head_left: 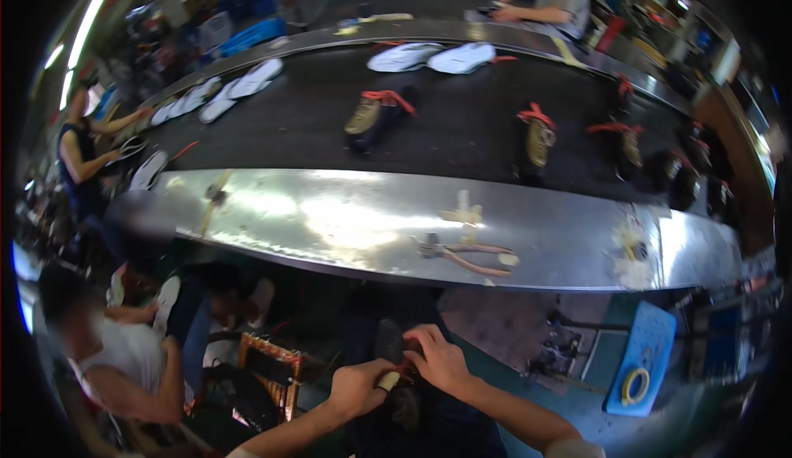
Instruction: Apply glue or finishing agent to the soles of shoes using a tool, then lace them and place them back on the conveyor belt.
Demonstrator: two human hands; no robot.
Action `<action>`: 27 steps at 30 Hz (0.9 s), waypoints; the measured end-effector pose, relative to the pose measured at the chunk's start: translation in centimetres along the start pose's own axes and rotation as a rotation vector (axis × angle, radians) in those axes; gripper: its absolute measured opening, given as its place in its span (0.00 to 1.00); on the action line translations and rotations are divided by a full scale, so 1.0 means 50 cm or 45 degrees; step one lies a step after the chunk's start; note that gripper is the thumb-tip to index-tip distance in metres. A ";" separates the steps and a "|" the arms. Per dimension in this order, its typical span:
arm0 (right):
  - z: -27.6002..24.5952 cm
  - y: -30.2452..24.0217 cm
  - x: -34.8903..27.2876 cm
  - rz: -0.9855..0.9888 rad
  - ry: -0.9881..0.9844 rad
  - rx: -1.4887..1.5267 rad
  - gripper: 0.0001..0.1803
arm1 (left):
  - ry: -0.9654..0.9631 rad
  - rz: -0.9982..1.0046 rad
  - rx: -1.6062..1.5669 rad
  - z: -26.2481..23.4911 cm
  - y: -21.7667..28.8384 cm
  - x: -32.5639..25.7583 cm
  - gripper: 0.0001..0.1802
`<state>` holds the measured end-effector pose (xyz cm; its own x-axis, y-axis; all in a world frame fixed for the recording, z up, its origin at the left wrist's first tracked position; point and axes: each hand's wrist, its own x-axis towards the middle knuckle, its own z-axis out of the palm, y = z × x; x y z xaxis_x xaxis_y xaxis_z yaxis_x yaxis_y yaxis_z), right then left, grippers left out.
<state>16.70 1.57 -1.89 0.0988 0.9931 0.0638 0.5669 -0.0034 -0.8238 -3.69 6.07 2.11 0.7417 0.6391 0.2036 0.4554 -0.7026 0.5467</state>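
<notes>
The dark shoe [389,339] in the near lap [459,430] could roll if tugged unevenly, as the left hand [360,387] pinches its orange lace [406,368] and the right hand [439,364] curls there, grip unclear.

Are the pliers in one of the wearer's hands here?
No, the pliers lie on the metal ledge, while the left hand and right hand are together at an orange lace below it.

I see the person's left forearm [293,432] and right forearm [520,413] angling inward from the near side. The left hand [360,386] is curled, its fingers bent inward; the right hand [441,365] arches just beside it, slightly farther, fingers crooked.
</notes>
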 end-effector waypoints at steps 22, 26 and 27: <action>-0.032 -0.041 -0.048 -0.431 -0.190 -0.359 0.14 | -0.504 -1.593 -1.756 -0.003 -0.012 -0.015 0.12; -0.066 -0.024 -0.021 -0.762 -0.170 -0.460 0.10 | -0.325 -0.808 -1.035 0.024 -0.030 -0.037 0.09; -0.076 -0.012 -0.021 -0.838 -0.187 -0.491 0.09 | -0.326 -0.816 -1.033 0.024 -0.044 -0.048 0.09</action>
<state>19.35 0.10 0.67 -0.4513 0.8099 0.3747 0.7183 0.5788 -0.3860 -5.89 5.69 -0.54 0.6043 0.6647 -0.4392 0.4032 0.2203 0.8882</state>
